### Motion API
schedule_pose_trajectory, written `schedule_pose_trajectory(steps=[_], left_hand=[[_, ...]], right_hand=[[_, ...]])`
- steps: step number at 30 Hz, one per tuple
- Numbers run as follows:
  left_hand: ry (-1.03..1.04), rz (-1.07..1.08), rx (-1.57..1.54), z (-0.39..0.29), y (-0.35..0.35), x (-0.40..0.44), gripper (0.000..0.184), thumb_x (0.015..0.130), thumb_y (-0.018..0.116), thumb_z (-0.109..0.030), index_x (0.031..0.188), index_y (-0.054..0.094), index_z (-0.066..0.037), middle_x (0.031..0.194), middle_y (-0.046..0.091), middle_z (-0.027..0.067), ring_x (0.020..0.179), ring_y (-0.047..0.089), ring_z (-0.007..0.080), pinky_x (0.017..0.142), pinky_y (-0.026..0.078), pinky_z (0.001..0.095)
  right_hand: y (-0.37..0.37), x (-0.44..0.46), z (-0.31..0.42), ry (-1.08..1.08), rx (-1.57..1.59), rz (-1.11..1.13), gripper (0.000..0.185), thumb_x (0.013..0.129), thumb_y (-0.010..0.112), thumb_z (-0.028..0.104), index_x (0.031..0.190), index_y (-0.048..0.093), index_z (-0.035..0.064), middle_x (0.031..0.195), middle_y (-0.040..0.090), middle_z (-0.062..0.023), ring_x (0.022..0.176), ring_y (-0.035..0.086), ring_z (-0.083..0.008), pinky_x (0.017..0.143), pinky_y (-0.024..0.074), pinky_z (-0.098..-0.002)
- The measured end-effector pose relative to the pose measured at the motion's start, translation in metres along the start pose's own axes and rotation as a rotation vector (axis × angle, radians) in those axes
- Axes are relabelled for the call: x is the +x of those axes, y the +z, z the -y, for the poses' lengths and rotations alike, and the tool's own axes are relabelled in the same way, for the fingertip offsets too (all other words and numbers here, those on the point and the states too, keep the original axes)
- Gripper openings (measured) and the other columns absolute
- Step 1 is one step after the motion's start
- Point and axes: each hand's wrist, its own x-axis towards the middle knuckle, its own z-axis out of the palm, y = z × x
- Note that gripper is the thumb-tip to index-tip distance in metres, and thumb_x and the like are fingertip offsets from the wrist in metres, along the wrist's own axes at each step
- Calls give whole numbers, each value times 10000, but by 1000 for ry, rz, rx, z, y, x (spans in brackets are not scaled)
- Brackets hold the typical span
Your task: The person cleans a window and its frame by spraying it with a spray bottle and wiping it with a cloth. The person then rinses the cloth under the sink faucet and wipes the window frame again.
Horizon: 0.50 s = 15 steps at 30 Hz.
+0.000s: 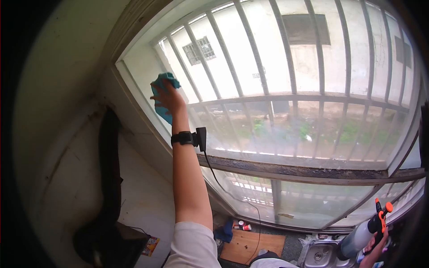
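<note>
My left hand (170,96) is raised high, its fingers closed over a teal cloth (162,111). The cloth lies against the left side of the upper window pane (286,131), near the frame. Around my left wrist is a black strap (182,138) with a small device and a cable hanging from it. Low at the right, my right hand (379,244) grips a pump spray bottle (354,241) with an orange and black head. The bottle is tilted above the sink, and part of my right hand is hidden behind its handle.
Metal bars (250,44) stand outside the glass. A dark range hood duct (110,165) runs down the left wall. Below are a wooden board (268,243), a metal sink (318,255), small red-and-white containers (246,227) and a dark blue cloth (225,232). The loose cable crosses the lower window.
</note>
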Motion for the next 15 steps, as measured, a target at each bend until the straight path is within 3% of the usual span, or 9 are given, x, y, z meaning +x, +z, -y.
schedule_pose_trajectory(steps=[4,6,7,8,9,10,11,12,15], left_hand=[[-73,55,11,-21,3,-79,818,954,207,-725,1597,101,-231,1638,-68,211,1453,-20,568,1025,78,820],[148,24,-8,-50,16,-152,695,1012,184,-607,1595,125,-232,1640,-65,205,1469,-47,532,1037,59,809],[376,-36,178,-43,42,-187,636,1036,233,-521,1596,141,-233,1646,-62,190,1480,-81,499,1069,13,777],[587,-78,107,-70,39,-239,637,1032,405,-383,1595,157,-219,1644,-77,191,1479,-73,505,1077,14,770],[453,106,-67,-104,37,-295,626,1020,439,-326,1588,188,-247,1644,-62,199,1475,-75,513,1081,-78,751],[592,241,-100,-118,35,-351,608,1006,467,-358,1571,255,-284,1643,1,214,1475,-88,511,1074,-146,734],[852,251,-42,-123,41,-399,631,965,523,-387,1552,321,-273,1637,71,223,1492,-72,477,1088,-125,729],[907,413,-222,-122,41,-441,658,908,587,-378,1525,379,-283,1647,123,167,1494,-32,488,1072,-80,761],[1071,446,-271,-123,47,-477,654,874,618,-267,1495,416,-314,1654,164,69,1516,68,402,1154,51,674]], right_hand=[[-33,14,-2,17,16,-15,348,953,568,429,816,579,109,570,434,45,426,365,-68,384,266,-222],[-50,22,-4,20,29,-22,358,953,570,434,808,582,107,556,434,45,418,366,-70,382,266,-223],[-58,27,-4,17,36,-26,364,953,571,437,804,584,106,549,435,45,415,366,-71,380,266,-224],[-68,32,-5,8,30,-34,364,953,571,437,804,584,106,549,435,45,415,366,-71,380,266,-224],[-78,38,-6,1,27,-58,381,946,572,466,811,581,110,544,421,49,407,358,-66,375,260,-223],[-84,43,-8,-6,31,-80,400,939,574,494,817,578,113,540,407,52,399,351,-62,370,255,-222],[-90,46,-10,-11,29,-102,420,932,576,522,824,575,116,536,394,55,392,343,-58,365,249,-222],[-95,48,-11,-16,26,-124,441,925,577,551,831,572,120,532,380,59,384,336,-54,360,243,-221],[-104,65,-11,-24,23,-135,500,895,587,625,839,582,127,520,358,66,363,328,-49,345,232,-217]])
